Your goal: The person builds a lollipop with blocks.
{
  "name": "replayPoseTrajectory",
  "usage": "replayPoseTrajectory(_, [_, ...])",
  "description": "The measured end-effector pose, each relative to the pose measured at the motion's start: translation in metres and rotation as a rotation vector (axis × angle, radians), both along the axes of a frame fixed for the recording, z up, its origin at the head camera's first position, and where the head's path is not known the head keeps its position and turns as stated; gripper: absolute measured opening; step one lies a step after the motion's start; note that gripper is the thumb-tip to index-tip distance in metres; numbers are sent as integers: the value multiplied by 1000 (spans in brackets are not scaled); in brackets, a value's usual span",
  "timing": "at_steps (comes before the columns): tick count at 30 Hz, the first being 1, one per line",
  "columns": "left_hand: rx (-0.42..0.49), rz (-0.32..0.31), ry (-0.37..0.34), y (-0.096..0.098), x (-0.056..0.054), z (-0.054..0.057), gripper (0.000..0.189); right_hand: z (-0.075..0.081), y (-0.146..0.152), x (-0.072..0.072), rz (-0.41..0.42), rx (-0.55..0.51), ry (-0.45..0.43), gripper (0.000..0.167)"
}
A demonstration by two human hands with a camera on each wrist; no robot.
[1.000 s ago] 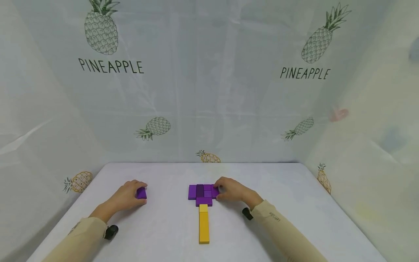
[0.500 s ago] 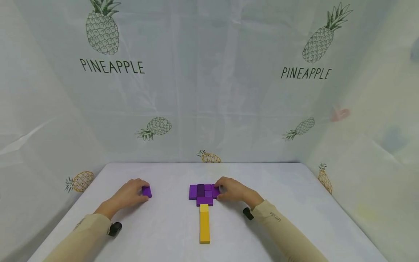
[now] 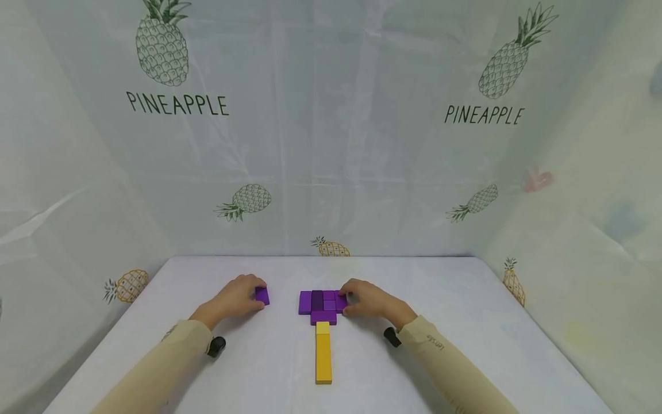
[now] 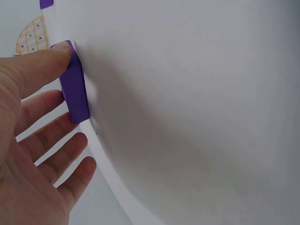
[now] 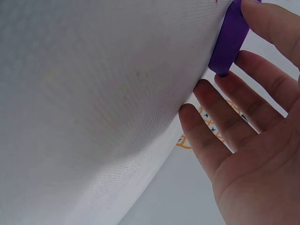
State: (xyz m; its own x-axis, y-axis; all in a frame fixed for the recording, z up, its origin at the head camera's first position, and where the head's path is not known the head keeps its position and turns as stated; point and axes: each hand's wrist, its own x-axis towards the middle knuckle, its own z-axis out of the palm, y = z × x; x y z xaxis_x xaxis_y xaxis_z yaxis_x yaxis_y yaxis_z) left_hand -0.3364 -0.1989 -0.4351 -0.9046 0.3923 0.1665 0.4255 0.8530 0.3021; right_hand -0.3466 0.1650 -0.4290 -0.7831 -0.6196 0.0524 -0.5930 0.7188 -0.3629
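My left hand (image 3: 237,296) pinches a purple block (image 3: 262,295) between thumb and fingers, left of the purple cluster and apart from it. In the left wrist view the thumb presses one end of this block (image 4: 75,93), and the other fingers spread below. My right hand (image 3: 369,300) grips the rightmost purple block (image 3: 341,303) of the cluster by its ends; that block (image 5: 228,44) also shows in the right wrist view. The cluster holds several flat purple blocks, among them a dark one (image 3: 316,301) and a crosswise one (image 3: 323,317) in front.
A small yellow block (image 3: 323,328) and a long yellow block (image 3: 323,359) run from the cluster toward the near side of the white table (image 3: 248,374). A pineapple-print curtain (image 3: 331,144) stands behind and along both sides. Dark wrist devices (image 3: 216,347) hang under the sleeves.
My left hand has carried its purple block rightward and slightly away, closer to the cluster. My right hand stays in place on the rightmost block.
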Motion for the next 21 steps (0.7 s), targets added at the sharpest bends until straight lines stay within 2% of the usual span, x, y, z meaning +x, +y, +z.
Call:
replayPoseTrajectory(4, [-6,5,-14,8,-4,0,51,0,0,-1,1,3,5,42])
replayPoseTrajectory(8, [-16,31,-58,7,-6,-1,57,1,0,-2,4,13,5,43])
replayPoseTrajectory(13, [19,3,-110,5,-4,2,51,2,1,-2,-2,8,4,42])
replayPoseTrajectory(21, [-24,-88,-23,4,0,1,37,2,1,-1,-1,-5,-12,42])
